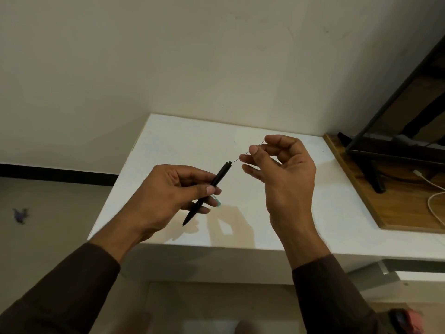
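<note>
Head view, over the near half of a white desk (183, 141). The left hand (168, 196) holds a black mechanical pencil (220, 174) in the air above the desk's near edge. Its grip is closed round the middle of the barrel, with the thumb across the front and the fingers curled behind. The pencil is tilted: its writing tip points down toward the near edge and its open top end points up and to the right. A small teal piece (218, 201) shows at the fingertips of the same hand, just beside the barrel; what it is cannot be told.

The right hand (286, 169) hovers above the middle of the desk — its grip pinches a thin lead (237, 159) between thumb and forefinger, the other fingers loosely curled. The lead lies roughly in line with the pencil, with its lower end just short of the open top and not yet inside it.

Both forearms wear dark sleeves. At the desk's right edge lies a wooden board (395, 208) — on it stand a black stand (375, 169) and a white cable (433, 203).
</note>
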{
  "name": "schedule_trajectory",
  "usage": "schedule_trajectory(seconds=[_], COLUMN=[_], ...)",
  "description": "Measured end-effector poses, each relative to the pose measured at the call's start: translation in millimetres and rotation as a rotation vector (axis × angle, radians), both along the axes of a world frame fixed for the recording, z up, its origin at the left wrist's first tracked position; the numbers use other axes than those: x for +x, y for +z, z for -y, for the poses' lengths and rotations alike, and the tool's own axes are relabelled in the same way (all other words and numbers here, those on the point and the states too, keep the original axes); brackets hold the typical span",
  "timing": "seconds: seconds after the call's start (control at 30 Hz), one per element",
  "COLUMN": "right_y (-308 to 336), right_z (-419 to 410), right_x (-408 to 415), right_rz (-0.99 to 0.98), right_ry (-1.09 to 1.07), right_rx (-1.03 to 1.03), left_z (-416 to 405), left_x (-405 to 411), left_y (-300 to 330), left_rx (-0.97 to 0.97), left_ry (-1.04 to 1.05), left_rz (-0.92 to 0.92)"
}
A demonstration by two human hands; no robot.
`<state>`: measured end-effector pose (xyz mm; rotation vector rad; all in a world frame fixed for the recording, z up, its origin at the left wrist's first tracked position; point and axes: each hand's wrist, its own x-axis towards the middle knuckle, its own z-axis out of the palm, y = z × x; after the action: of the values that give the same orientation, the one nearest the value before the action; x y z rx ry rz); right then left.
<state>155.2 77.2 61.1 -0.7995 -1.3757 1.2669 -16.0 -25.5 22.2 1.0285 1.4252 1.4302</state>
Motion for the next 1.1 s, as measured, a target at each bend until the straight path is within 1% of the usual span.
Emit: schedule_trajectory(seconds=[0.53, 1.1], right_y=[-0.8, -6.9], right_z=[0.7, -1.3], right_x=[0.7, -0.1], right_rz=[0.011, 0.109], right_ry=[0.022, 0.065], right_rx=[0.005, 0.035], left_z=[0.9, 0.2], left_x=[1.5, 1.5], left_y=[1.2, 2.5], left_rx=[-0.007, -0.004], left_ry=[-0.004, -0.009], left_rz=[0.001, -0.049])
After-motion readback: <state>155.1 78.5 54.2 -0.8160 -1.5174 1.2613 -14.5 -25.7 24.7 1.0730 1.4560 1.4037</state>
